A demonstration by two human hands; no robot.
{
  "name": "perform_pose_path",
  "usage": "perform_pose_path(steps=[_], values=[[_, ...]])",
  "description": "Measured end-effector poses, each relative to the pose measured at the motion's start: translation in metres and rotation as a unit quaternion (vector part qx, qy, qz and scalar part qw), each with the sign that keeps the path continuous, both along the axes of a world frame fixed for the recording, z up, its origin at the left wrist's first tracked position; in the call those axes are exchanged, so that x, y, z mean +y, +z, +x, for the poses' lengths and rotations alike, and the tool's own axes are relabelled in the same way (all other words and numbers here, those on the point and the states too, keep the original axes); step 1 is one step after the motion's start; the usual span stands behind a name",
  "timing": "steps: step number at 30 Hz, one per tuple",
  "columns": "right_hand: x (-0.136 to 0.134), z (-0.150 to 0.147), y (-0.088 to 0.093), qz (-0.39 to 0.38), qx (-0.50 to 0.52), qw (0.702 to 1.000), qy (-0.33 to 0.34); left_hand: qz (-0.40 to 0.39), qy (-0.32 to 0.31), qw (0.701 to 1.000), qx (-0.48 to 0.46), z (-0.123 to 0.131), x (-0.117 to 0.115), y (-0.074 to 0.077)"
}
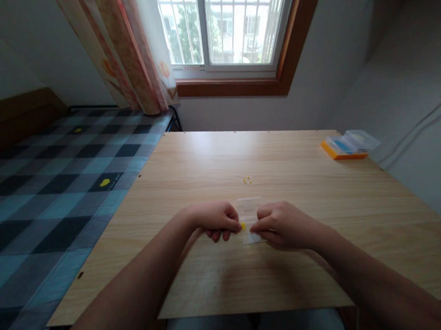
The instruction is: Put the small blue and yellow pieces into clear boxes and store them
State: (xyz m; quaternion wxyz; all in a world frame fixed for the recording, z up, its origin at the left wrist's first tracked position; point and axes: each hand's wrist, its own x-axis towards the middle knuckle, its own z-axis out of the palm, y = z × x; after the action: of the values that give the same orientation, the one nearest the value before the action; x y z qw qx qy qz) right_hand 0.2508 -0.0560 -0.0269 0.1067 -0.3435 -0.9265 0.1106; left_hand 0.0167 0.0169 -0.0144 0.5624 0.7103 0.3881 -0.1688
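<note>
My left hand (222, 221) is closed in a pinch, with a small yellow piece (243, 226) at its fingertips. Just across from it, my right hand (280, 224) is also closed, thumb and forefinger pressed together; whatever they hold is too small to make out. Beneath and between the hands lies a clear, whitish plastic sheet or pouch (249, 204), partly covered by the right hand. A little beyond it, several tiny yellow pieces (250, 182) are scattered on the wooden table (190, 162).
An orange-based box (334, 152) with a clear plastic lid stands at the table's far right corner. A bed with a checked cover (71, 161) adjoins the left side. Behind the table are a curtain (131, 55) and a barred window (233, 32).
</note>
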Motion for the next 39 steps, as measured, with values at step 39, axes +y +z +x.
perform_pose_path(steps=[39], values=[[-0.003,-0.013,-0.009,0.008,-0.025,0.997,-0.069,-0.001,0.004,1.0,-0.002,0.002,-0.001,0.002]])
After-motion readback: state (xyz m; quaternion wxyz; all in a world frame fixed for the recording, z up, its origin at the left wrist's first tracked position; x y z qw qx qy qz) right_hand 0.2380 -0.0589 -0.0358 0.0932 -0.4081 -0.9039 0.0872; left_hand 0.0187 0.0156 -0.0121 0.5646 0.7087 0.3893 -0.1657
